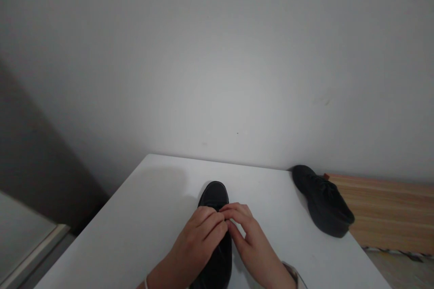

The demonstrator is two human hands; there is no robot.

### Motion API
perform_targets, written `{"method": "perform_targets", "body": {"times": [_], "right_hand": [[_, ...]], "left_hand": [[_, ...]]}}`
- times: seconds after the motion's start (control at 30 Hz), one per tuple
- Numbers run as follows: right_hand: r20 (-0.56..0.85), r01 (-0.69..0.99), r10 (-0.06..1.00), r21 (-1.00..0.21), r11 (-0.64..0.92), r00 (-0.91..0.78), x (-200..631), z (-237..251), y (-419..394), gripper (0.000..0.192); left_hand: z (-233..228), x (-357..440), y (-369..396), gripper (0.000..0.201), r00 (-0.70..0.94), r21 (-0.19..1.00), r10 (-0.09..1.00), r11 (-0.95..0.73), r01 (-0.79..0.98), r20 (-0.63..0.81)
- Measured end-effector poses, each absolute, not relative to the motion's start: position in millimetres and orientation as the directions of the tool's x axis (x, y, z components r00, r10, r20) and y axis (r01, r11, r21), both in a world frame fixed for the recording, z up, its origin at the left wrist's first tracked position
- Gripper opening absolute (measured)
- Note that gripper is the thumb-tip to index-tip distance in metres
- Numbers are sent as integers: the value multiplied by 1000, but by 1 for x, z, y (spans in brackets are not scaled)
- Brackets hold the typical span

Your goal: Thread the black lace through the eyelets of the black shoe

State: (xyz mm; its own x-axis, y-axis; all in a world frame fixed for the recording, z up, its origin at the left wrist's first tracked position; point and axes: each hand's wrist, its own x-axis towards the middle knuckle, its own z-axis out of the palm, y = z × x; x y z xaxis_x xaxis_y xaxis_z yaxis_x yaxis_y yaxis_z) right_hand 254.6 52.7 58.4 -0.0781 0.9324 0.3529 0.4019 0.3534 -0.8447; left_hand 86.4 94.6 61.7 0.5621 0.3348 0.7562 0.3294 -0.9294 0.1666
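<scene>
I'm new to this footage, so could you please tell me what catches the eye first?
Both hands meet over a black leather shoe at the near middle of the white table: left hand and right hand, fingertips pinched together. A second black shoe lies tipped at the table's far right edge.

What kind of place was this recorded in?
Probably a plain room in a home: a white table against a bare wall, a wooden surface beside it, and two black shoes, one under both hands, one at the table's edge.
</scene>
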Motion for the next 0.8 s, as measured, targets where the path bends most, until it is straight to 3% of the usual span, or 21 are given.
{"method": "perform_targets", "body": {"times": [0.1,0.23,0.4,0.67,0.8], "right_hand": [[318,370,947,-874,314,-51,255,62,56,19],[330,378,944,-872,311,-13,253,64,56,14],[366,418,928,-855,307,65,247,66,54,11],[473,649,881,-672,357,5,253,66,49,12],[450,686,892,-661,304,38,268,55,45,13]], "left_hand": [[56,84,97,19,517,160,344,-916,367,784],[50,81,98,9,436,249,423,-882,401,795],[53,81,96,11,406,324,459,-876,359,791],[53,69,98,9,371,482,592,-803,351,716],[49,63,97,10,351,619,712,-702,351,608]]}}
